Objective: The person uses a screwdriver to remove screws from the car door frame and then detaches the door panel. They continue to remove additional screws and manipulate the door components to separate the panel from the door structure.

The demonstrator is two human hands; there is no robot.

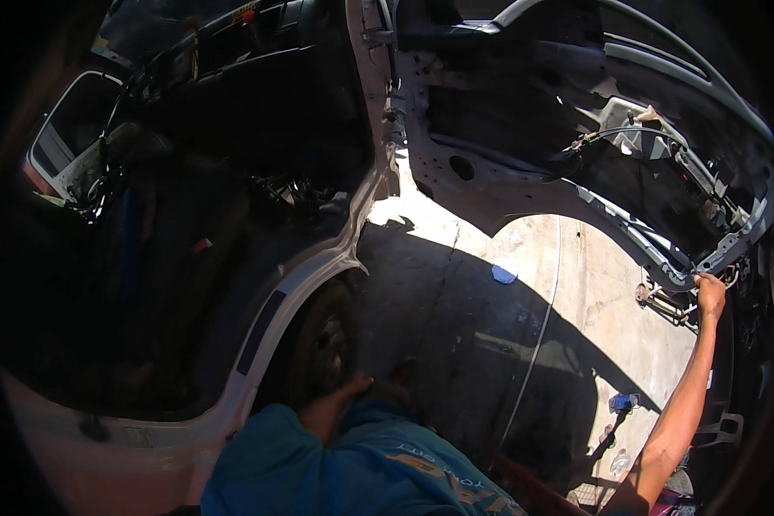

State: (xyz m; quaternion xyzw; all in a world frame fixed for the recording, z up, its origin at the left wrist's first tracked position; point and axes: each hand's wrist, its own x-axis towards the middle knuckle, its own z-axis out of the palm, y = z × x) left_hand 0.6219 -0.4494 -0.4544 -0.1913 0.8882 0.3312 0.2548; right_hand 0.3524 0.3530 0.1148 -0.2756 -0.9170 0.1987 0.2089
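Observation:
My right hand reaches far out to the right, its fingers closed on the lower corner of a stripped car door. The door stands swung open, its inner panel off and its metal frame, cables and brackets bare. Close to my body, in deep shade beside the wheel, is my left hand; its fingers are too dark to make out. The painted door sill and wheel arch of the car body curve along my left side.
The car's dark, gutted interior opens at the left, with loose wires inside. On the concrete floor lie a blue round piece, a blue tool-like object and metal parts under the door corner.

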